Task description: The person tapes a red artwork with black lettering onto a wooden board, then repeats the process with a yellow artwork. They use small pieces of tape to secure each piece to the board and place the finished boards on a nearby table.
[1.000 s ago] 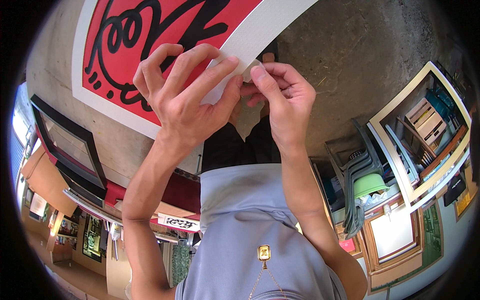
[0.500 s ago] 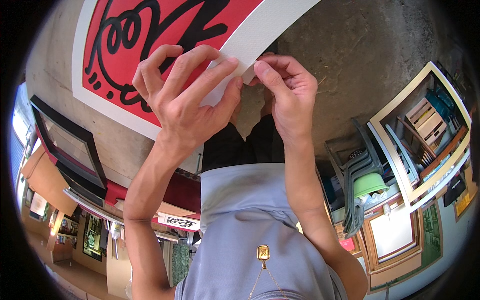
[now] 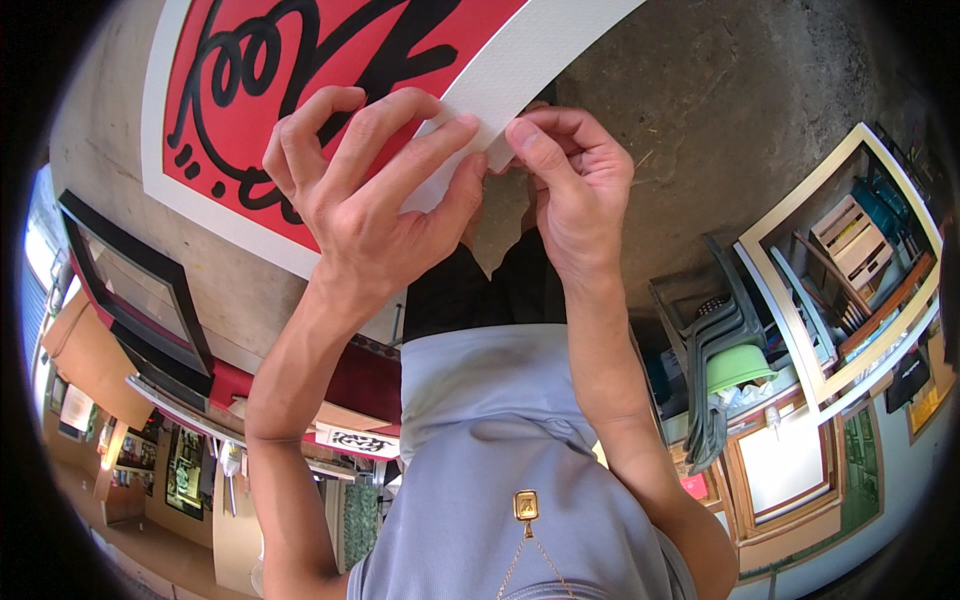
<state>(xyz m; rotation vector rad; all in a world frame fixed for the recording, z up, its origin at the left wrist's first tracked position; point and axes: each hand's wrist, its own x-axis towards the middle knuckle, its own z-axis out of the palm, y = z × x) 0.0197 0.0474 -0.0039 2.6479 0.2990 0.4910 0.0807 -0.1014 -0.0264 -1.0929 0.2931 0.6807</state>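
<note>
A red picture with thick black brush strokes lies at the upper left, bordered by a white mat. My left hand spreads over its near right corner, the middle, ring and little fingers bent above the red. Its index finger and thumb close on the mat's edge at that corner. Just to the right, my right hand pinches the tip of the same corner between thumb and curled fingers. The fingertips of both hands are close together but apart. What lies under the corner is hidden.
At left stands a black frame. Stacked grey chairs stand at right beside a green basin. A large pale frame leans farther right, with a wooden crate visible through it. Concrete floor spreads at the upper right.
Almost nothing differs. My right hand has shifted very slightly left, and both hands keep their grip on the mat's corner.
</note>
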